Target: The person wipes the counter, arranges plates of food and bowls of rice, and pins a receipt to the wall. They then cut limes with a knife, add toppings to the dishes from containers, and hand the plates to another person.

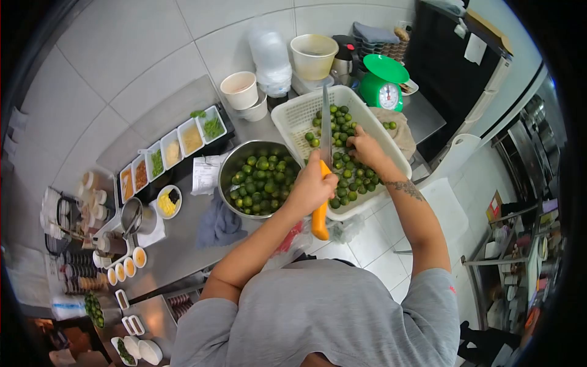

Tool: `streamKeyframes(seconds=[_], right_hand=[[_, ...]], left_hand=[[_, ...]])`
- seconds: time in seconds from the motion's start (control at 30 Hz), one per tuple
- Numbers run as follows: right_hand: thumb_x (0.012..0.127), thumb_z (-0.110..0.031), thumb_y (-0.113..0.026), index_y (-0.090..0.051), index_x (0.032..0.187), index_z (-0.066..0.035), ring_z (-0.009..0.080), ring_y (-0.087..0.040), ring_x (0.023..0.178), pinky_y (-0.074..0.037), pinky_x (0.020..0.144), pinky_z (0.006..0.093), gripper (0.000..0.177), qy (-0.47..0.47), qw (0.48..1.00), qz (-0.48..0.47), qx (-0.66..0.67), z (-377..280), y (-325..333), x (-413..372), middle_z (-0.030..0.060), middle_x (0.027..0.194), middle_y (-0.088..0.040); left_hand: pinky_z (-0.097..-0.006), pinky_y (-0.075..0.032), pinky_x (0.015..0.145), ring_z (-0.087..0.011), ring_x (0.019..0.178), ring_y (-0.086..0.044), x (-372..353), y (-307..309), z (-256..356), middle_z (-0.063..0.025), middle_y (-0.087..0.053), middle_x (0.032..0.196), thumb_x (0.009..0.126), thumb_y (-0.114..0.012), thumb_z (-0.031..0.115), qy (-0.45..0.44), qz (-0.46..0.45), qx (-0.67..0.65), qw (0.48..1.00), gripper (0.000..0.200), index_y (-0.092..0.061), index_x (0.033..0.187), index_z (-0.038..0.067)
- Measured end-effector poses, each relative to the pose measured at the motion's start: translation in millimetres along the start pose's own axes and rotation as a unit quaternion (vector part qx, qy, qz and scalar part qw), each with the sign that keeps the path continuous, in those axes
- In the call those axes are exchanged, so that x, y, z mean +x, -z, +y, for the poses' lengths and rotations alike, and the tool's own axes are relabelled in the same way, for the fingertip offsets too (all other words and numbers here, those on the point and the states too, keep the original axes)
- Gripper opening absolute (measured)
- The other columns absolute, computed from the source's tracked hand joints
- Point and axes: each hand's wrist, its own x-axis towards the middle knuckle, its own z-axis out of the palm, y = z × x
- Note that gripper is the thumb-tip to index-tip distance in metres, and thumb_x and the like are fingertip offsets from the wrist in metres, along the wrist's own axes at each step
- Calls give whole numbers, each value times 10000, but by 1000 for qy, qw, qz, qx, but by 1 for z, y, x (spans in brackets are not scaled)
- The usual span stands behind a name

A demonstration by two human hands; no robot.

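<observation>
My left hand is wrapped round the orange handle of a large knife, its long blade pointing up and away from me. The knife is held above the near side of a white perforated basket of small green limes. Inside that basket my right hand reaches down among the limes, fingers apart and touching them; whether one lies under the fingertips is hidden. Left of the basket, close to my left hand, a round steel bowl holds many more limes.
A green kitchen scale and a pale bucket stand behind the basket. White topping trays, a small bowl with yellow food and a blue-grey cloth lie to the left. Shelving stands at the far right.
</observation>
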Motion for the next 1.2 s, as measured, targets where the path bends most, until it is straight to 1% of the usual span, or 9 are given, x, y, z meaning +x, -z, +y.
streamKeyframes(seconds=[0.07, 0.3, 0.4, 0.43, 0.5, 0.53, 0.67, 0.77, 1.2], right_hand=[[693, -80, -701, -626, 910, -44, 345, -566, 966, -490, 813, 436, 232, 11, 1000, 10, -27, -5, -6, -2, 155, 1097, -468], [733, -63, -633, -564, 930, 14, 351, -610, 885, -518, 749, 420, 222, 98, 990, -23, -95, -13, -15, -2, 163, 993, -588], [802, -97, -628, -571, 1011, 14, 328, -629, 849, -512, 755, 366, 243, 52, 989, -80, 111, -11, 2, 1, 142, 997, -626], [832, -81, -593, -568, 1052, 17, 298, -638, 861, -515, 734, 343, 242, -6, 949, -92, 301, -12, 10, 4, 140, 1019, -630], [893, -51, -522, -561, 1133, 22, 239, -657, 886, -521, 691, 297, 253, -120, 755, -116, 634, -17, 25, 5, 136, 1064, -636], [941, -70, -483, -508, 1238, 17, 186, -647, 902, -521, 712, 257, 311, -78, 671, -136, 724, -16, 31, 3, 110, 1107, -623], [929, -126, -539, -473, 1265, 16, 192, -622, 974, -516, 802, 262, 371, -21, 568, -140, 811, -40, 53, -13, 111, 1166, -591], [916, -111, -563, -474, 1263, 18, 202, -615, 997, -510, 822, 269, 381, 10, 543, -127, 830, -43, 49, -18, 108, 1169, -591], [913, -57, -547, -528, 1130, 24, 206, -620, 939, -495, 842, 312, 232, 13, 593, -121, 796, -38, 58, -26, 126, 1050, -628]], left_hand=[[-275, -470, 499, -150, 582, -586, -9, 5, -10, -113, -547, 807, 796, -524, 41, -75, 62, -47, 994, 541, -308, 1289, -17], [-237, -379, 371, -124, 382, -470, -22, 30, -3, -86, -565, 726, 918, -531, 175, 30, 14, -224, 974, 397, -425, 1270, 27], [-223, -419, 431, -120, 563, -558, -29, 21, 3, -92, -575, 901, 937, -453, 123, -67, 90, -161, 981, 382, -430, 1305, 21], [-221, -426, 445, -118, 608, -575, -29, 19, 6, -90, -574, 945, 939, -441, 111, -110, 121, -151, 975, 393, -415, 1321, 23], [-198, -412, 473, -82, 670, -549, -32, 19, 12, -43, -541, 1010, 938, -399, 74, -90, 109, -148, 979, 424, -371, 1360, 55], [-196, -408, 473, -80, 653, -538, -32, 18, 11, -39, -538, 994, 952, -402, 106, -87, 98, -146, 981, 415, -367, 1363, 57], [-196, -389, 476, -73, 606, -488, -28, 10, 14, -19, -503, 912, 1001, -364, 329, -20, 58, -132, 989, 442, -382, 1368, 84], [-181, -373, 487, -71, 596, -454, -24, -3, 11, -14, -479, 898, 971, -314, 522, 13, 37, -157, 987, 621, -364, 1388, 64], [-202, -367, 477, -74, 570, -433, 7, -31, 8, -8, -437, 819, 987, -331, 465, 74, 55, -128, 987, 567, -334, 1425, 106]])
